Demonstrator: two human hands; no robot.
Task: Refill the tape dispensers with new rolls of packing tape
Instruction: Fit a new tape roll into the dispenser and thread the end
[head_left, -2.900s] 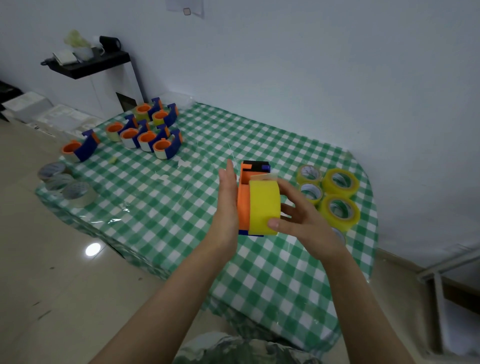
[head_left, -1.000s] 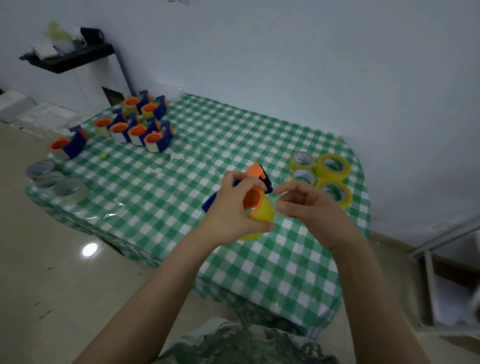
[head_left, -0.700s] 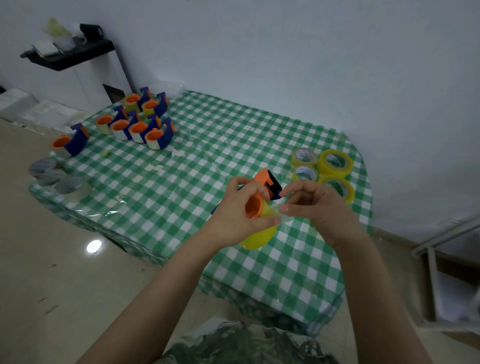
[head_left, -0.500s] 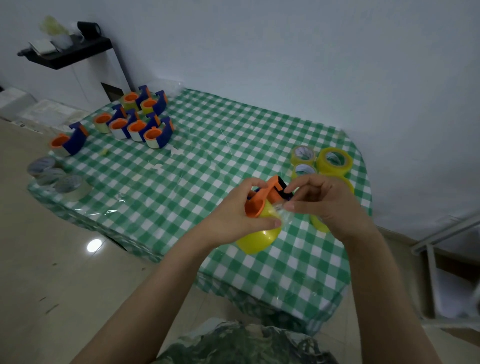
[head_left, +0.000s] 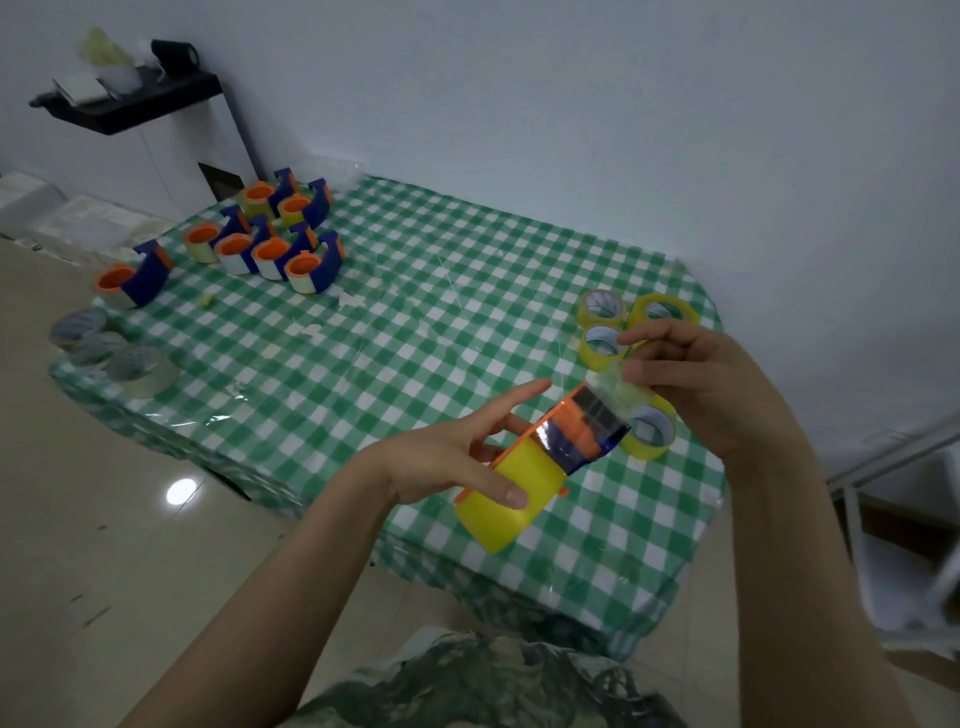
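My left hand (head_left: 451, 457) holds an orange and blue tape dispenser (head_left: 576, 431) with a yellow tape roll (head_left: 506, 499) mounted on it, thumb on the roll and fingers behind it, above the table's near edge. My right hand (head_left: 696, 384) pinches the loose clear end of the tape (head_left: 615, 387) and holds it stretched over the dispenser's front. Several new yellow rolls (head_left: 602, 309) lie on the green checked tablecloth (head_left: 415, 332) behind my right hand. One of them (head_left: 649, 434) lies just past the dispenser.
Several filled orange and blue dispensers (head_left: 270, 239) are grouped at the far left of the table, one more (head_left: 132, 275) at the left edge. Three greyish rolls (head_left: 109, 353) lie at the near left corner. A white cabinet with a black shelf (head_left: 140, 104) stands beyond.
My left hand turned the dispenser so the roll points toward me. My right hand drew the tape end out from the roll and across the dispenser's front.
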